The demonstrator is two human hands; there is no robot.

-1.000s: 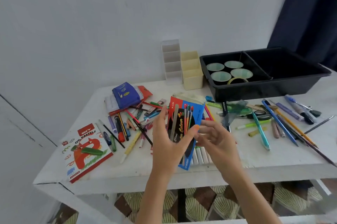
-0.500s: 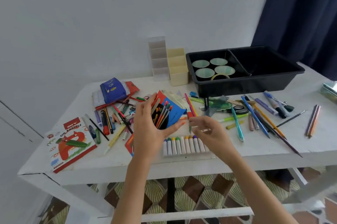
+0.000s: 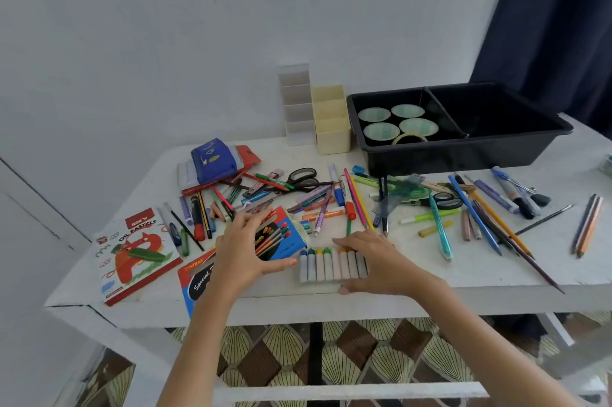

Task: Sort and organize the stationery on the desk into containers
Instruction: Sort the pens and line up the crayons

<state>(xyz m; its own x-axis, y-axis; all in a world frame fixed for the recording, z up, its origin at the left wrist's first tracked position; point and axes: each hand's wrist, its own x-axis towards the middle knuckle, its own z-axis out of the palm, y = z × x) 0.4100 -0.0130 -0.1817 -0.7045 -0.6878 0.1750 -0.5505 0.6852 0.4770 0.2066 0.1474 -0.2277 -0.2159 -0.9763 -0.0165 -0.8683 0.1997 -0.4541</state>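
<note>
Since half a second ago, both grips are coming down from mid-air onto the surface (image 3: 414, 274), and the pencil box (image 3: 281, 236) is no longer being held up and tilted. It is now lying low in the centre of the frame, just left of the row of pastel sticks (image 3: 319, 266).

The left grip (image 3: 245, 251) is clasping that pencil box, with its fingers over the far edge and its thumb along the near edge. The right grip (image 3: 376, 262) is lying spread and flat over the right end of the pastel row, with its thumb at the near side, pinching nothing.

I am reading "DIY OIL PASTELS" on the red-and-white box (image 3: 135, 257) at lower left. I am also reading "NIKKI" and "Special" on the red-and-blue box (image 3: 195, 277) that is partly hidden under the left forearm. The printing on the pencil box is too blurred for me to read.

Loose pens, pencils and markers are lying scattered across the middle of the frame, with black-handled scissors (image 3: 303, 176) among them. At upper right, the black tray (image 3: 463, 158) is standing with pale green round cups and a tape ring in its left compartment. Just left of it the cream organiser (image 3: 332, 128) and the clear organiser (image 3: 294, 102) are standing side by side.
</note>
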